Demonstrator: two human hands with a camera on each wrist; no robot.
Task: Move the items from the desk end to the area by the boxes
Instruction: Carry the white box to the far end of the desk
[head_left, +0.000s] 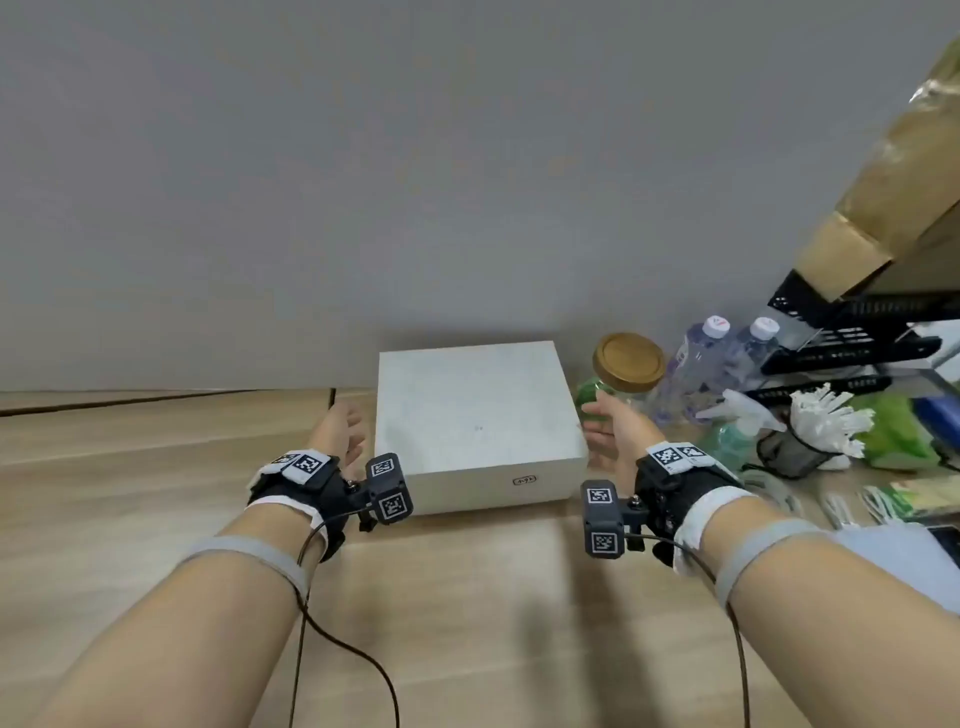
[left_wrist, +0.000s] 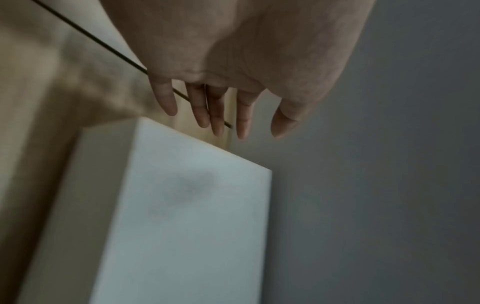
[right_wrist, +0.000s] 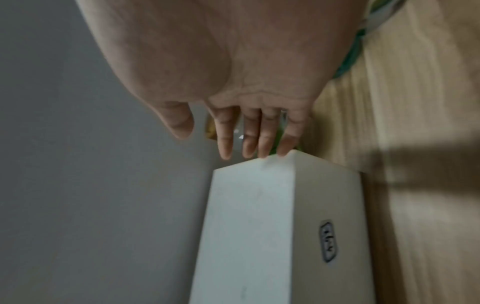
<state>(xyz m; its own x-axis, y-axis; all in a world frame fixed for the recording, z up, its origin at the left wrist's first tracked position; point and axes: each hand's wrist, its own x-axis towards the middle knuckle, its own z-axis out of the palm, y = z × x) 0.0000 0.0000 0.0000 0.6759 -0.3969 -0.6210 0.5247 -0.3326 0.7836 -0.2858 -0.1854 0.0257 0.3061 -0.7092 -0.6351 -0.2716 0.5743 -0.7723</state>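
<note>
A white square box (head_left: 472, 415) with a small label on its front lies flat on the wooden desk (head_left: 467, 597) against the grey wall. My left hand (head_left: 345, 428) hovers just off the box's left side, fingers straight and spread, holding nothing. The left wrist view shows that hand (left_wrist: 249, 131) clear of the box (left_wrist: 187, 216). Beside the right side is my right hand (head_left: 605, 426), also with straight fingers. In the right wrist view its fingertips (right_wrist: 284, 152) sit at the box's (right_wrist: 249, 226) far corner; I cannot tell if they touch.
Right of the box stand a glass jar (head_left: 628, 361) with a bamboo lid, two water bottles (head_left: 701, 358), a spray bottle (head_left: 737, 426) and a mesh cup (head_left: 795, 452) of white pieces. A black rack (head_left: 852, 332) and cardboard box (head_left: 893, 171) fill the far right.
</note>
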